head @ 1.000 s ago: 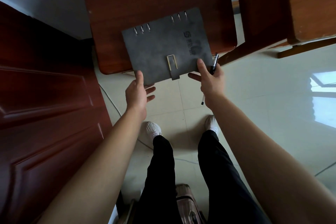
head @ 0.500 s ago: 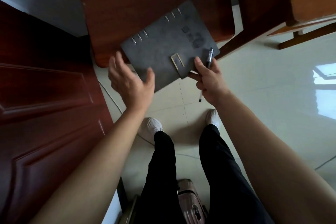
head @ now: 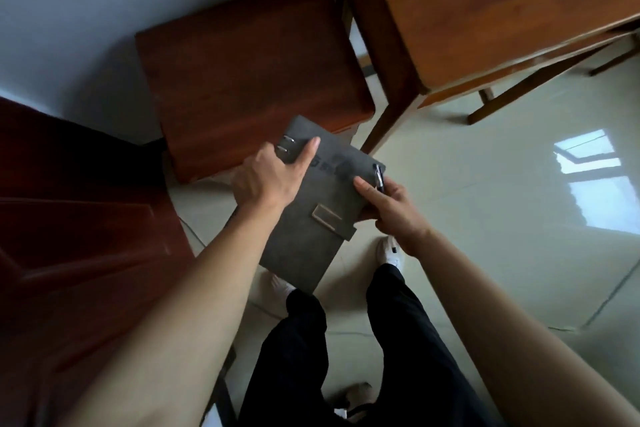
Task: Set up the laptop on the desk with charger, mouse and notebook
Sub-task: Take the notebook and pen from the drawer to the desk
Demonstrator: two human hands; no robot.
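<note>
A dark grey ring-bound notebook point(head: 311, 218) with a metal clasp is held in the air in front of me, clear of the small dark wooden side table point(head: 252, 73). My left hand point(head: 266, 177) grips its spine edge near the metal rings, thumb on the cover. My right hand point(head: 388, 208) holds the opposite edge with its thumb on top and also pinches a black pen point(head: 379, 178) against the notebook. The light wooden desk point(head: 485, 10) stands at the upper right with nothing visible on it. No laptop, charger or mouse is in view.
A dark red wooden door point(head: 69, 236) fills the left side. The floor point(head: 485, 218) is pale glossy tile with a thin cable running across it. My legs in black trousers stand below, and part of a suitcase point(head: 353, 395) shows at the bottom.
The notebook has been lifted off the side table and drawn toward me. My left hand, open half a second ago, now grips its spine edge. The view has swung right toward the desk.
</note>
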